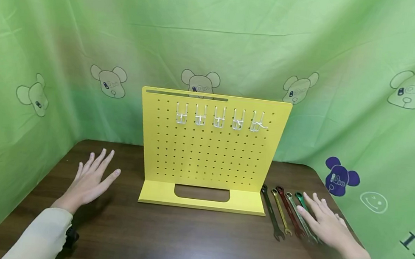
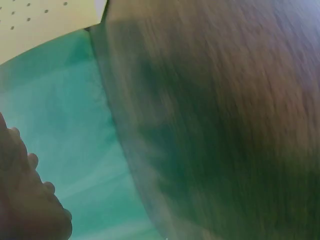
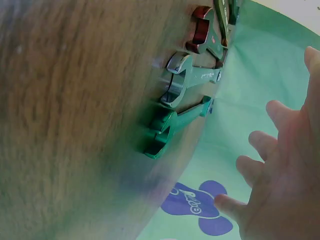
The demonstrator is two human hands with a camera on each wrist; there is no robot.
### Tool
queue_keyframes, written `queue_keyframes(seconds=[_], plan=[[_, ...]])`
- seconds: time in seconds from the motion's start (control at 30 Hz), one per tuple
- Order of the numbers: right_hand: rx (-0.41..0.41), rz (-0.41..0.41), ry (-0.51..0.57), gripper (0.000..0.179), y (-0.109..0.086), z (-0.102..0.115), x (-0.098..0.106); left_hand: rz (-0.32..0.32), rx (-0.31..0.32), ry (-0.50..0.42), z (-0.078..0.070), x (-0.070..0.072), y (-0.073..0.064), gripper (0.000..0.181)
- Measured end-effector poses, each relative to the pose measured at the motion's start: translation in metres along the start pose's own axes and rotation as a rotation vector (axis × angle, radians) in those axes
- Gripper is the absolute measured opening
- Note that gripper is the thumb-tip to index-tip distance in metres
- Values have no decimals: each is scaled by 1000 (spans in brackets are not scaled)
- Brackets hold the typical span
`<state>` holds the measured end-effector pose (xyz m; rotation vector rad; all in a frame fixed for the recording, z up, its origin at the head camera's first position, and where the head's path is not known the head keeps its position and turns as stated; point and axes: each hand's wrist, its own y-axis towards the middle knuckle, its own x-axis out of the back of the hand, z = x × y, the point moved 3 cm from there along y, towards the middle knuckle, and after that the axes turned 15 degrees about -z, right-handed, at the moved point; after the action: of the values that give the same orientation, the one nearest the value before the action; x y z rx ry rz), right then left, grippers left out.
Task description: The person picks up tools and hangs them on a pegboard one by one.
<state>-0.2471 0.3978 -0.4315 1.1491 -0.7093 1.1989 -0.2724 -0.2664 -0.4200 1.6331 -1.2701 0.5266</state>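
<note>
Green cloth (image 1: 220,20) is backing the table (image 1: 195,239) — left hand (image 1: 90,182) hovering at eight o'clock, right hand (image 1: 329,226) near wrenches (image 1: 290,211) at four, both grips showing outstretched fingers (image 1: 105,162).

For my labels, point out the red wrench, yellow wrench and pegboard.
Red wrench (image 1: 290,212), head view, middle of shaft.
Yellow wrench (image 1: 280,211), head view, middle of shaft.
Pegboard (image 1: 213,143), head view, perforated panel.
</note>
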Motion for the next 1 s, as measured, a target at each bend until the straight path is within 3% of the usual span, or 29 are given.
queue_keyframes(seconds=[0.3, 0.6, 1.0], plan=[[-4, 16, 95, 69, -1, 4, 0, -24, 61, -225, -13, 0, 17, 71], [5, 23, 162, 68, -1, 7, -2, -35, 117, -385, -40, 4, 44, 69], [25, 8, 237, 62, -3, 18, -3, -155, 67, -525, -81, 15, 92, 70]])
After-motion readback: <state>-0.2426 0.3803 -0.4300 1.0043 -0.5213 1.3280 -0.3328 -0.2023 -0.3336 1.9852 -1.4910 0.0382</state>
